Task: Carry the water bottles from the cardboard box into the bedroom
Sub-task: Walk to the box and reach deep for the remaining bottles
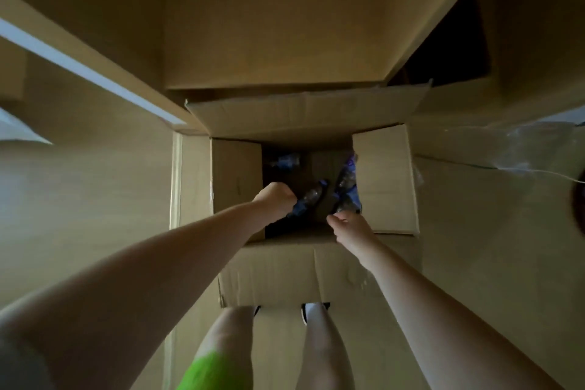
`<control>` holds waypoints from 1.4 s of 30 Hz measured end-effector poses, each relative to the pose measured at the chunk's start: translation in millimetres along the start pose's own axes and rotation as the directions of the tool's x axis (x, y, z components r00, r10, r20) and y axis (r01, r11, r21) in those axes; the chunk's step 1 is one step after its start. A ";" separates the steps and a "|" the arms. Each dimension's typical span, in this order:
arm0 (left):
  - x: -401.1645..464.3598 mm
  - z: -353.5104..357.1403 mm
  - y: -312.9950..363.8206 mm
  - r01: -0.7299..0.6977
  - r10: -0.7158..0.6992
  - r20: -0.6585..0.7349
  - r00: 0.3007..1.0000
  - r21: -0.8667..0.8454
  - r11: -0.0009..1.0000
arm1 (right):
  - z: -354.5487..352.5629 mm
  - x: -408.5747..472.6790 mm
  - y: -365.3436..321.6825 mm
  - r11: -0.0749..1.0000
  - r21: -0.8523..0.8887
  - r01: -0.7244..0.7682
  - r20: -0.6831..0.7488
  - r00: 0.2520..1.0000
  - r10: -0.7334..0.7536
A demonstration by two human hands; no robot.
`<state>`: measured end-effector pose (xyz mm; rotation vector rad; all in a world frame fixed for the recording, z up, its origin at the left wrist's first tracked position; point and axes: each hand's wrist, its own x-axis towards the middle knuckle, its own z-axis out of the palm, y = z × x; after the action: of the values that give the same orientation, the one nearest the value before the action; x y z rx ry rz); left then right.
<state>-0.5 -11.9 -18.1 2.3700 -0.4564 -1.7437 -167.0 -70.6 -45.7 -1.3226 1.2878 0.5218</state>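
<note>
An open cardboard box (384, 180) stands on the floor right in front of my feet, its four flaps folded outward. Inside, in the dark, lie clear water bottles with blue labels. My left hand (276, 199) reaches into the box and grips one water bottle (308, 199) by its lower end. My right hand (349, 226) hovers at the box's near right rim, fingers curled toward a second water bottle (346, 184) by the right wall; whether it holds that bottle I cannot tell. More bottles (286, 161) lie at the far left of the box.
A tall wooden cabinet or wall (269, 25) rises directly behind the box. A dark opening (449, 51) shows at the upper right. Crumpled clear plastic wrap (519, 149) lies on the floor to the right. Wood floor (95, 199) spreads on the left. My legs stand behind the near flap.
</note>
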 end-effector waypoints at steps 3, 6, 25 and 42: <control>59.5 33.3 -15.4 0.079 -0.082 -0.028 0.996 -0.090 0.993 | 13.3 67.5 25.3 1.000 0.026 -0.003 -0.002 1.000 0.003; 107.5 58.5 -29.2 0.127 -0.128 -0.004 0.992 -0.117 0.985 | 25.6 119.9 38.5 0.992 0.116 -0.040 0.014 0.999 0.038; 269.3 133.6 -104.7 0.172 -0.199 -0.134 0.971 -0.191 0.966 | 113.1 337.9 75.2 0.743 0.536 -0.400 0.182 0.915 0.361; 258.8 135.8 -101.1 0.134 -0.143 -0.104 0.984 -0.093 0.987 | 111.8 337.7 85.0 0.945 0.294 -0.146 -0.109 0.977 0.185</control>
<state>-44.4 2.2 -323.9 2.4744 -0.2009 -1.6391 -98.9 -71.6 -405.0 -1.0282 1.5339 0.3505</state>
